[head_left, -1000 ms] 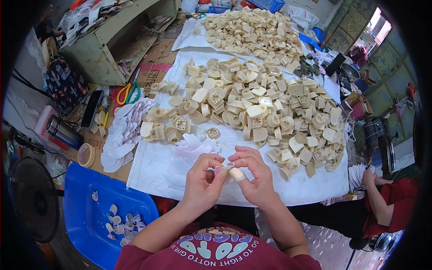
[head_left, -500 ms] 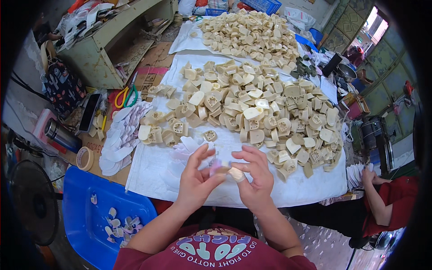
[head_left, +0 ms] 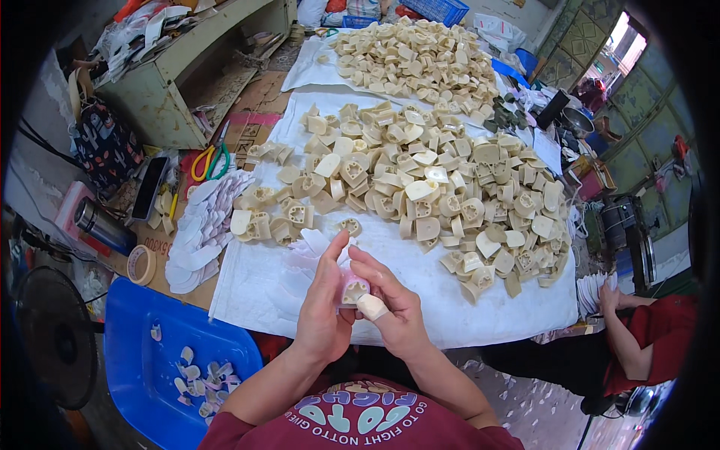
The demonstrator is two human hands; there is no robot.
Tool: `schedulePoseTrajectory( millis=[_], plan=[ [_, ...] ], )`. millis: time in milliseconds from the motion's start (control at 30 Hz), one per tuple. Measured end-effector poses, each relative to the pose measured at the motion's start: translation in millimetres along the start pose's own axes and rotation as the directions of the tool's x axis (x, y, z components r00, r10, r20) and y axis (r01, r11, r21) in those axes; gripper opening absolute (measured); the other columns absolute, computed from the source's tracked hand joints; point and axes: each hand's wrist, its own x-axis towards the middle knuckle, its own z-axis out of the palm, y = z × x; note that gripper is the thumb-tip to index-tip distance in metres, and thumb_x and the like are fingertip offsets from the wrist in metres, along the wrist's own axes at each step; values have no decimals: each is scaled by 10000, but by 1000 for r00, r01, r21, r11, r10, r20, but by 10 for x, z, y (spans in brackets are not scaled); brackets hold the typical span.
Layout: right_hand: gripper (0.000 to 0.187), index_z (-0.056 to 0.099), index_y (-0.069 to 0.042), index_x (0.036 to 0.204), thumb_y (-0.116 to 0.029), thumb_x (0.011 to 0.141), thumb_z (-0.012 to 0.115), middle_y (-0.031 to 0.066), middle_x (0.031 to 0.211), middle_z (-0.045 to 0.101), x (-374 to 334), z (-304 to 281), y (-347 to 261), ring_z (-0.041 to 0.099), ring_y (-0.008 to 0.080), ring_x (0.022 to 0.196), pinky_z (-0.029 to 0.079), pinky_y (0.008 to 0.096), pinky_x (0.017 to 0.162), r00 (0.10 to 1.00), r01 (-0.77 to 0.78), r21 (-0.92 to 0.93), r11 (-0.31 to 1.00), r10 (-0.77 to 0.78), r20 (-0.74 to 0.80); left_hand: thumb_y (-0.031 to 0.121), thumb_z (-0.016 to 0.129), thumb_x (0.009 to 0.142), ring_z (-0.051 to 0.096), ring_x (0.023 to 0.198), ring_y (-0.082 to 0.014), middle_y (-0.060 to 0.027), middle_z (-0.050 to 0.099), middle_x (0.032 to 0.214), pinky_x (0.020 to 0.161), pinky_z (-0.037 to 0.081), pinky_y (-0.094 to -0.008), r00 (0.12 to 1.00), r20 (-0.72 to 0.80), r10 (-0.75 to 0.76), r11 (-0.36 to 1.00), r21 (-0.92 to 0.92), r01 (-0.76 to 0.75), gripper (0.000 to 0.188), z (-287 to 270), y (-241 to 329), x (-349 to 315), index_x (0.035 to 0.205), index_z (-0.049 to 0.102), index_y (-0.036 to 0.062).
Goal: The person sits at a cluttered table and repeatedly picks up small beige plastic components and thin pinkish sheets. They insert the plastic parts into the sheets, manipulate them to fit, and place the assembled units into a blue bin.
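Observation:
Between my two hands is a small shoe heel (head_left: 355,289), its ribbed hollow end facing up and a pale pink covering round its side. My left hand (head_left: 322,311) presses on it from the left with fingers stretched upward along it. From the other side my right hand (head_left: 395,311) grips it, a beige cover (head_left: 371,306) on the thumb. Thin white and pinkish cut pieces (head_left: 296,274) lie on the cloth just beyond my left hand. A bare beige heel (head_left: 349,226) sits past my fingertips.
Beige heels (head_left: 420,165) are heaped over the white cloth (head_left: 247,289). To the left are cut pieces (head_left: 196,232), scissors (head_left: 217,161), a tape roll (head_left: 141,265) and a blue tub (head_left: 139,352) holding covered heels. Another person (head_left: 637,337) handles white pieces at right.
My hands have closed together round the heel and shifted a little left. The heel has turned so that its hollow end shows; before, it was blurred between my fingertips.

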Motion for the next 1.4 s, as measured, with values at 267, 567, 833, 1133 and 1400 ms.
schedulePoseTrajectory(
  millis=[267, 567, 833, 1133, 1400],
  plan=[
    [365, 564, -32, 1292, -117, 938, 544, 146, 1473, 390, 64, 11, 30, 462, 228, 1281, 391, 347, 1033, 999, 11, -99, 995, -16, -45, 303, 457, 998, 562, 756, -88, -31, 593, 911, 609, 475, -238, 987, 15, 158, 944, 290, -155, 554, -54, -160, 44, 1480, 280, 97],
    [477, 531, -35, 1300, -227, 872, 623, 157, 1416, 450, 72, -114, 28, 373, 332, 1355, 322, 437, 1080, 988, 156, -476, 865, -129, 89, 267, 490, 995, 519, 689, -60, -20, 572, 860, 537, 434, -222, 998, 70, -6, 978, 208, -9, 545, -152, -63, 112, 1482, 287, 131],
    [487, 547, -37, 1266, -219, 822, 634, 137, 1366, 498, 148, -202, -140, 381, 375, 1338, 259, 544, 1087, 971, 230, -704, 672, -114, 208, 225, 480, 980, 564, 782, -137, -63, 565, 1009, 551, 460, -277, 976, 131, -174, 985, 1, 175, 640, -175, 11, 75, 1526, 147, 194],
    [513, 552, -50, 1284, -221, 816, 672, 126, 1367, 513, 116, -229, -217, 408, 342, 1327, 286, 499, 1086, 955, 288, -533, 796, -198, 222, 241, 637, 905, 572, 1106, -220, -123, 512, 1266, 880, 494, -361, 925, 360, -117, 975, -136, 176, 906, -247, -9, -20, 1537, -13, 254],
    [486, 531, -42, 1334, -201, 889, 642, 137, 1348, 537, 39, -182, -145, 507, 244, 1243, 399, 403, 1028, 992, -61, 13, 998, 59, 107, 55, 700, 820, 549, 1167, -244, -118, 520, 1289, 988, 424, -399, 917, 395, -61, 997, 67, 38, 1039, -194, 88, -7, 1539, -32, 216]
  ],
)
